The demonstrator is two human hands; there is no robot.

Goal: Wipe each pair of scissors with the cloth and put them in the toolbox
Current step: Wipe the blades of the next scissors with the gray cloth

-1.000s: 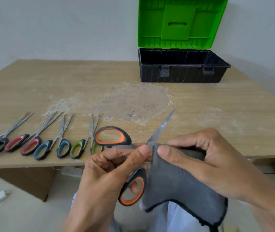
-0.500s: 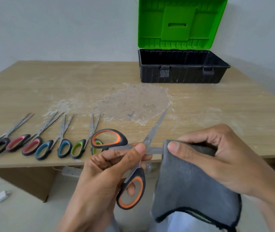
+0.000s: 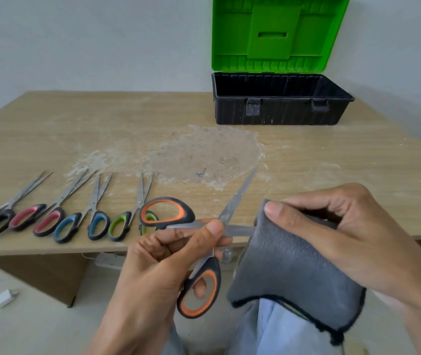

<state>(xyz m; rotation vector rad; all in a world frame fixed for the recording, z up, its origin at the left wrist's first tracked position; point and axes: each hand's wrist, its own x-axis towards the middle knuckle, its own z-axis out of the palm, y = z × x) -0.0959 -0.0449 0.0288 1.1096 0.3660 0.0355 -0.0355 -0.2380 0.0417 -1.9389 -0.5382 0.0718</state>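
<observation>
Fingers (image 3: 205,235) near scuffed wooden table (image 3: 332,162), white wall (image 3: 76,47)

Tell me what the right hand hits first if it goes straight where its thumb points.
Its thumb points left along the blade of the orange scissors that the cloth wraps. Going on, the right hand would probably first meet the left hand's thumb at the blades' crossing.

Left hand (image 3: 163,262) grips scissors (image 3: 199,252); cloth (image 3: 289,272) pinches blade.
</observation>
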